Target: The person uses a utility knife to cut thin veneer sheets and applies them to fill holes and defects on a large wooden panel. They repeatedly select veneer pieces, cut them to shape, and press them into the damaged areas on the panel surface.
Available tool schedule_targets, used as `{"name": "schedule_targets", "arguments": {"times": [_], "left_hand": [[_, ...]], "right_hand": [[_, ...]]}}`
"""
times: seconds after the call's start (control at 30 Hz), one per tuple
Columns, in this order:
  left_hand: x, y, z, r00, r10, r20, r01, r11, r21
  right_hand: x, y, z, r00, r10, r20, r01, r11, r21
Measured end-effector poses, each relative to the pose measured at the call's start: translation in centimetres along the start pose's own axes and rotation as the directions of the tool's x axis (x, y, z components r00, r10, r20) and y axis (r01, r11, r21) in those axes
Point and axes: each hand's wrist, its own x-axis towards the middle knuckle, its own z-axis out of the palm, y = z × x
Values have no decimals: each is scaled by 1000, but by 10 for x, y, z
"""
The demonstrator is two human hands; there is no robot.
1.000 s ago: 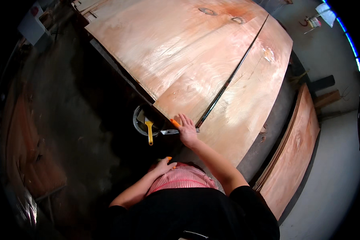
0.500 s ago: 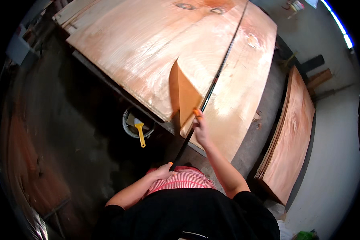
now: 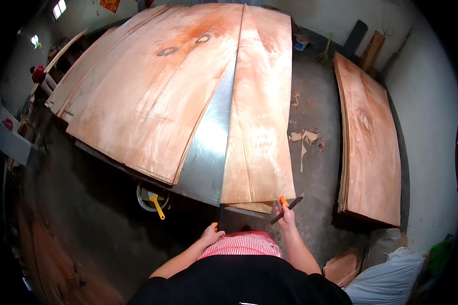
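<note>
My left hand (image 3: 211,234) is closed round the near end of a black rod (image 3: 220,219) just in front of my waist. Beyond the table's edge, the rod's course is hard to make out. In my right hand (image 3: 287,216) is a dark-handled knife (image 3: 293,202), its blade pointing up and right. That hand is beside the near right corner of a narrow veneer strip (image 3: 262,147). Orange covers show on fingers of both hands. A wide veneer sheet (image 3: 137,112) lies left of the strip, and a wedge of grey metal tabletop (image 3: 205,157) shows between them.
A bucket (image 3: 140,201) with a yellow-handled brush (image 3: 156,206) stands below the table's left front edge. At right leans a stack of veneer sheets (image 3: 369,137). Veneer scraps (image 3: 304,136) litter the floor, and a white sack (image 3: 389,279) lies lower right.
My right hand has left the rod and moved right, with the knife now visible in it. The folded veneer flap is gone from sight, and a gap shows between sheet and strip.
</note>
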Motion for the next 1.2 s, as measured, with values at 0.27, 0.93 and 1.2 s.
{"name": "schedule_targets", "arguments": {"times": [0.27, 0.93, 1.2], "left_hand": [[19, -3, -24, 981, -11, -194, 57, 971, 234], [-12, 113, -39, 778, 53, 626, -179, 974, 141], [2, 134, 9, 690, 74, 720, -154, 987, 46]], "right_hand": [[-31, 27, 17, 989, 139, 47, -111, 918, -381], [-66, 47, 171, 967, -48, 251, 254, 60, -965], [-68, 0, 104, 956, -238, 174, 292, 688, -664]]}}
